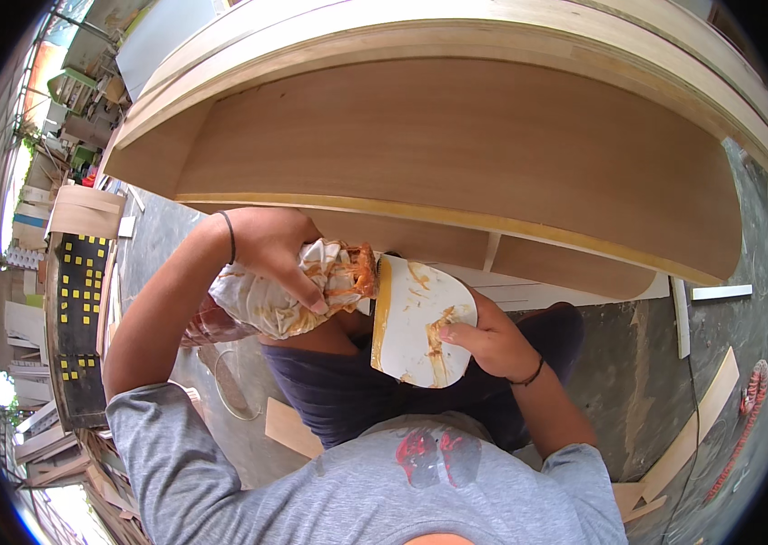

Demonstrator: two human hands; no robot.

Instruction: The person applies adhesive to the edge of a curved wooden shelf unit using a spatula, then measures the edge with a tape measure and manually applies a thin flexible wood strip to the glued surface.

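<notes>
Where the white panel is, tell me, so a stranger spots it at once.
Start at the big wooden cabinet across the top, then look below it to the right hand. That hand holds the white panel. Unlike the crumpled pale bundle beside it, it is flat, rounded at one end and smeared orange-brown.

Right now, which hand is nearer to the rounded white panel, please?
Right: the right hand grips the rounded white panel; the left hand, holding a crumpled bundle, is left of it.
</notes>
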